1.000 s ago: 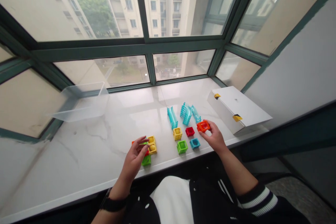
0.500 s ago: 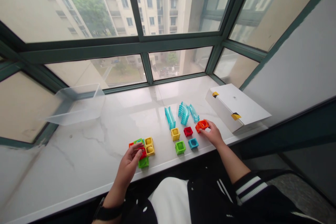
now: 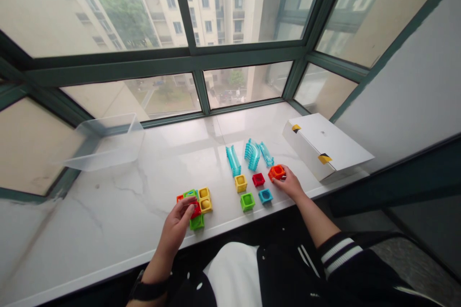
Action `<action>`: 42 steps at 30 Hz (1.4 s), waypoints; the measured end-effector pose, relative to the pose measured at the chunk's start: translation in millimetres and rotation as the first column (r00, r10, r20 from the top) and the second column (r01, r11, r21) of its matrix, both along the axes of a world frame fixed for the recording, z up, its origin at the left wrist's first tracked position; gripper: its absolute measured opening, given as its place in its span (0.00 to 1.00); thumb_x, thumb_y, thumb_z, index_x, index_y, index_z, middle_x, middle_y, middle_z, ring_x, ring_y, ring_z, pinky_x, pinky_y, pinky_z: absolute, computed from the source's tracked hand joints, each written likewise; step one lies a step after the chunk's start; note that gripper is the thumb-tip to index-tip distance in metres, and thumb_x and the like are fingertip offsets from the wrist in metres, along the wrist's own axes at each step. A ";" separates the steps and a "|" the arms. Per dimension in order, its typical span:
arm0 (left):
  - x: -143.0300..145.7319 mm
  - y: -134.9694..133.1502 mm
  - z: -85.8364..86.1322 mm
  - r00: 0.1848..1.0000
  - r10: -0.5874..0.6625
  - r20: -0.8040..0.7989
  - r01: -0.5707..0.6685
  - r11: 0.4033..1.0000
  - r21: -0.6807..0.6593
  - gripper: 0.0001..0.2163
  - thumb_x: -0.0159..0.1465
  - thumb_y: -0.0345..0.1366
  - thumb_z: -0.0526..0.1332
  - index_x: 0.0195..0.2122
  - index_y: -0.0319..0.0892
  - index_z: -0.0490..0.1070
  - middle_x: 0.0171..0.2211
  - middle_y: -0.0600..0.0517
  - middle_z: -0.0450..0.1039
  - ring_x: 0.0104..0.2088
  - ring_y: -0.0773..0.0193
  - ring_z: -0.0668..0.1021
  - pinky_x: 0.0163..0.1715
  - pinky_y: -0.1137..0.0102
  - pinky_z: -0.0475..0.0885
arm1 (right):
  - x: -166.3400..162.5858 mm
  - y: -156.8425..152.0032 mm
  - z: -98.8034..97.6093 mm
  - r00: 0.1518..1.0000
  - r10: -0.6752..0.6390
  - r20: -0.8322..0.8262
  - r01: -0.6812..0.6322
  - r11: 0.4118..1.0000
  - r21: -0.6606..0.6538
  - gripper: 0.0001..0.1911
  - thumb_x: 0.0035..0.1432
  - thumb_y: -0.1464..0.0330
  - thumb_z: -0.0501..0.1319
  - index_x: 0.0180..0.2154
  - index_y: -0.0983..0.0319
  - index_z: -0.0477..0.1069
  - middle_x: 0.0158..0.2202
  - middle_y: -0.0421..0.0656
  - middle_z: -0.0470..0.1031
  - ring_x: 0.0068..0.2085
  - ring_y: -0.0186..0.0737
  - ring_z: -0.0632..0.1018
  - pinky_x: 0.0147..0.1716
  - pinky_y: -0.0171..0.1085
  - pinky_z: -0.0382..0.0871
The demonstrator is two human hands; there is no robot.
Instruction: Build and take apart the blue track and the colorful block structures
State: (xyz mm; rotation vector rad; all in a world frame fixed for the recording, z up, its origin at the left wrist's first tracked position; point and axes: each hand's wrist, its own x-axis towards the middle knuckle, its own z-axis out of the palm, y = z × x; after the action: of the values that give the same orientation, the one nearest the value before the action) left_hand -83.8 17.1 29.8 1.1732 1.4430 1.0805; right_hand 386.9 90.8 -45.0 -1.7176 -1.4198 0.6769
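My left hand (image 3: 177, 219) is closed on a red block (image 3: 196, 209) in a cluster of toy blocks near the front edge. Against that red block are yellow blocks (image 3: 204, 199) and a green block (image 3: 197, 222); the hand hides part of the cluster. On the other side, my right hand (image 3: 290, 184) grips an orange block (image 3: 276, 172) between thumb and fingers. Close to it lie a small red block (image 3: 258, 179), a blue block (image 3: 265, 195), a yellow block (image 3: 241, 183) and a green block (image 3: 247, 202), each standing apart.
Behind the loose blocks lie clear blue track pieces, one straight (image 3: 233, 160), one curved (image 3: 252, 154) and another slim one (image 3: 266, 154). A white box (image 3: 331, 141) with yellow-black tabs sits at the right. At the left, by the window, is a clear plastic bin (image 3: 104, 160).
The orange block in my right hand has turned slightly and its open top now shows more plainly. My left hand stays on the red block.
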 end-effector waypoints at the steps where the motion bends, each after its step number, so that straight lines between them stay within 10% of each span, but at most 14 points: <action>1: -0.2 -0.1 -0.5 1.000 0.001 -0.001 -0.001 1.000 0.001 0.26 0.62 0.58 0.68 0.51 0.43 0.78 0.51 0.42 0.81 0.52 0.48 0.83 0.56 0.52 0.79 | 0.0 0.1 0.7 1.000 -0.002 0.009 0.002 1.000 -0.003 0.34 0.51 0.57 0.71 0.58 0.55 0.69 0.56 0.49 0.78 0.52 0.52 0.82 0.49 0.49 0.82; 42: -3.4 -2.2 -12.1 1.000 0.006 0.028 -0.006 1.000 -0.017 0.26 0.61 0.59 0.68 0.51 0.43 0.78 0.51 0.41 0.82 0.55 0.45 0.82 0.59 0.49 0.75 | -9.7 -0.6 1.3 0.972 -0.060 0.229 0.061 0.998 0.003 0.34 0.52 0.53 0.66 0.59 0.56 0.67 0.55 0.51 0.78 0.48 0.54 0.82 0.45 0.49 0.79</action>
State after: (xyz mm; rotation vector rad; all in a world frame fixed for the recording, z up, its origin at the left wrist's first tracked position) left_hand -87.2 14.8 17.6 1.1381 1.4322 1.0833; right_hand 377.2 90.2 -43.6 -1.8821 -1.5141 0.4599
